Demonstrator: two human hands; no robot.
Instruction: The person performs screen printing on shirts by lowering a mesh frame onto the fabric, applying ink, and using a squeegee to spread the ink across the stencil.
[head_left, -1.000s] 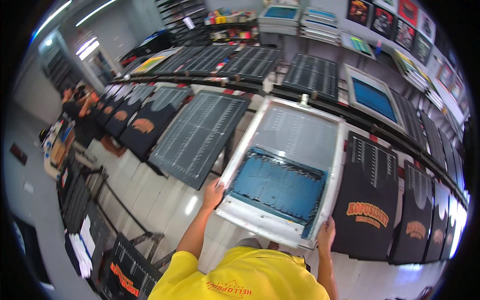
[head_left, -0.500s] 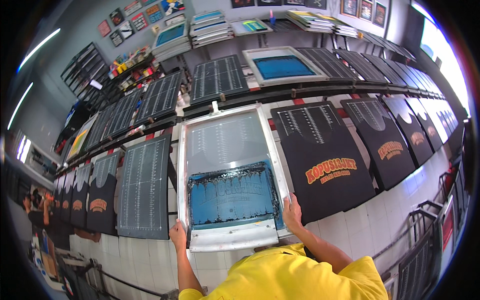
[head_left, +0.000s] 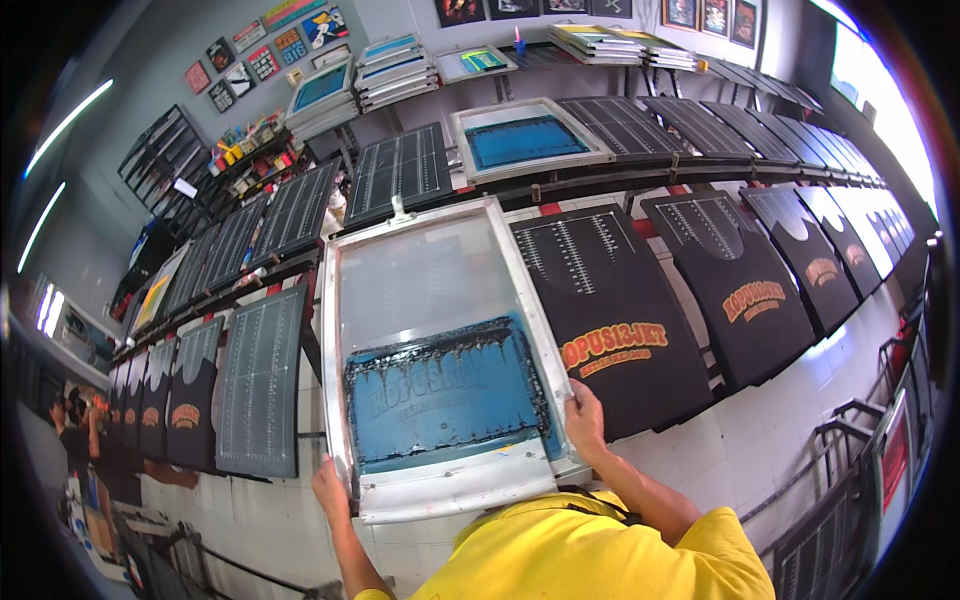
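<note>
Between my hands is a silver-framed printing screen (head_left: pixel 335 300), its near end toward me. The screen's lower half carries a blue stencil (head_left: pixel 440 400) with dark ink smeared along its edges; the upper part is see-through mesh. A wide metal squeegee (head_left: pixel 455 483) lies across the near end. My left hand (head_left: pixel 330 487) is closed on the near left side of the frame. On the near right side, my right hand (head_left: pixel 584 415) grips the rail with the thumb on top. Just right of the screen, a black shirt (head_left: pixel 620 370) with an orange print lies on a board, its left edge partly covered by the frame.
More printed black shirts (head_left: pixel 750 300) lie on boards to the right and far left. A bare dark board (head_left: pixel 260 390) with white markings sits left of the screen. Another blue screen (head_left: pixel 525 145) rests on the back row. Metal racks (head_left: pixel 870 430) stand at right.
The screen has risen toward me with both hands on it, and its right rail now overlaps the neighbouring shirt. The view has shifted, so the surroundings appear farther left.
</note>
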